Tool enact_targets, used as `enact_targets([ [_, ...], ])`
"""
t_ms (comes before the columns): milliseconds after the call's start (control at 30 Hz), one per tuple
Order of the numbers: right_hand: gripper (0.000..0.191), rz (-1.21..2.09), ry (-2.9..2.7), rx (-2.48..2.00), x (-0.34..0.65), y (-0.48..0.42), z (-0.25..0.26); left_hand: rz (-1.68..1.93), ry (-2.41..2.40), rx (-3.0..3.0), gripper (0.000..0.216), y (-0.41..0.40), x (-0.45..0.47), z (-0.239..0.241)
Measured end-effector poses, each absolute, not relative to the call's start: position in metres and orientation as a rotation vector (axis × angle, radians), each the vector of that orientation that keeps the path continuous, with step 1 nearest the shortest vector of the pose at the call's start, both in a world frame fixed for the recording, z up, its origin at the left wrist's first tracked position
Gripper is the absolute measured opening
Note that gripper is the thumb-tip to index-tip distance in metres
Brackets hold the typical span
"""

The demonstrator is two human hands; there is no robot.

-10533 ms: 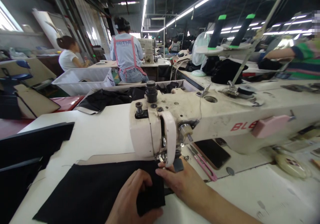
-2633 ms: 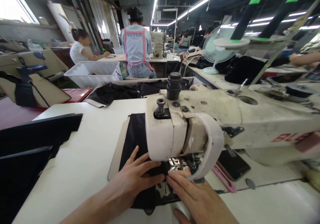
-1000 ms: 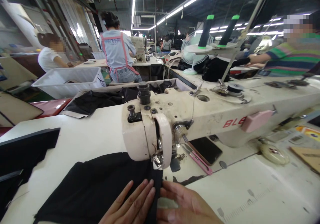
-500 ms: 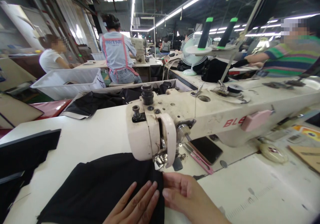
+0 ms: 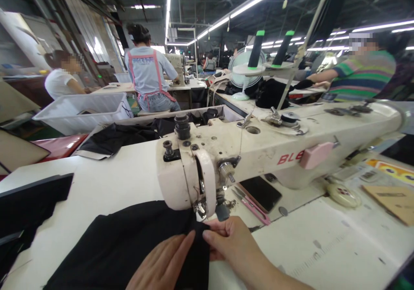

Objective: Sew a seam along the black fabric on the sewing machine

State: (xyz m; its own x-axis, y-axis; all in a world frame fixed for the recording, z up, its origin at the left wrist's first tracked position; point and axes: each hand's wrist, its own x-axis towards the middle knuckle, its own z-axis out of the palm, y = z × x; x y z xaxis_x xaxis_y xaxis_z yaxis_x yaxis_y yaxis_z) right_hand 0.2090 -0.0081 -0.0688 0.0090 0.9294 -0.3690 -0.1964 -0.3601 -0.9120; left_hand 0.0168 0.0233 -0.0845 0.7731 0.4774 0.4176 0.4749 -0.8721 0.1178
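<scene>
In the head view, our left hand [image 5: 161, 266] lay flat, fingers spread, on the black woven cloth [image 5: 119, 247] on the white table [image 5: 106, 182]. Our right hand [image 5: 231, 242] had its fingers pinched shut on the cloth's edge, just under the cream sewing machine's [image 5: 226, 152] needle. So near it, we judged, a fingertip risked being stitched.

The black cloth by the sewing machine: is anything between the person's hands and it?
Nothing visible. The left hand lies flat on the black cloth, and the right hand pinches its edge just in front of the sewing machine head.
</scene>
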Motion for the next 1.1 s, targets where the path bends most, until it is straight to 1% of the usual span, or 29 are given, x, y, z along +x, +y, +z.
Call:
enact_targets([
  [67, 0.02, 1.464, -0.91, -1.364, 0.21, -0.007, -0.069, 0.621, 0.872, 2.596, 0.039, 0.035, 0.028, -0.07],
  [133, 0.019, 1.405, -0.999, -1.383, 0.213, -0.007, -0.068, 0.487, 0.87, 2.275, 0.03, 0.05, 0.039, -0.059],
  [200, 0.022, 1.392, -1.06, -1.382, 0.215, -0.006, -0.069, 0.349, 0.893, 2.048, 0.02, 0.064, 0.047, -0.056],
  [300, 0.024, 1.407, -1.113, -1.358, 0.216, -0.005, -0.07, 0.249, 0.933, 1.914, 0.016, 0.077, 0.052, -0.062],
  [400, 0.021, 1.291, -1.185, -1.42, 0.216, -0.007, -0.071, 0.256, 0.996, 1.872, 0.015, 0.078, 0.055, -0.069],
  [467, 0.021, 1.123, -1.266, -1.473, 0.217, -0.013, -0.072, 0.291, 1.097, 1.855, 0.014, 0.075, 0.059, -0.071],
  [533, 0.032, 0.867, -1.54, -1.464, 0.22, -0.02, -0.073, 0.325, 1.216, 1.842, 0.011, 0.071, 0.064, -0.07],
  [600, 0.045, 0.537, -1.921, -1.383, 0.222, -0.027, -0.076, 0.328, 1.309, 1.817, 0.011, 0.068, 0.069, -0.067],
  [667, 0.045, 0.265, -2.195, -1.343, 0.224, -0.029, -0.078, 0.316, 1.365, 1.788, 0.018, 0.067, 0.073, -0.063],
  [700, 0.043, 0.207, -2.256, -1.365, 0.225, -0.029, -0.078, 0.313, 1.382, 1.779, 0.022, 0.067, 0.074, -0.061],
  [767, 0.041, 0.21, -2.339, -1.449, 0.226, -0.027, -0.076, 0.323, 1.396, 1.786, 0.025, 0.068, 0.076, -0.058],
  [867, 0.042, 0.333, -2.424, -1.515, 0.227, -0.023, -0.067, 0.359, 1.389, 1.837, 0.02, 0.069, 0.078, -0.057],
  [967, 0.044, 0.413, -2.422, -1.535, 0.228, -0.021, -0.061, 0.41, 1.38, 1.887, 0.017, 0.07, 0.079, -0.06],
  [1100, 0.049, 0.424, -2.382, -1.536, 0.229, -0.02, -0.063, 0.476, 1.379, 1.93, 0.02, 0.071, 0.079, -0.062],
])
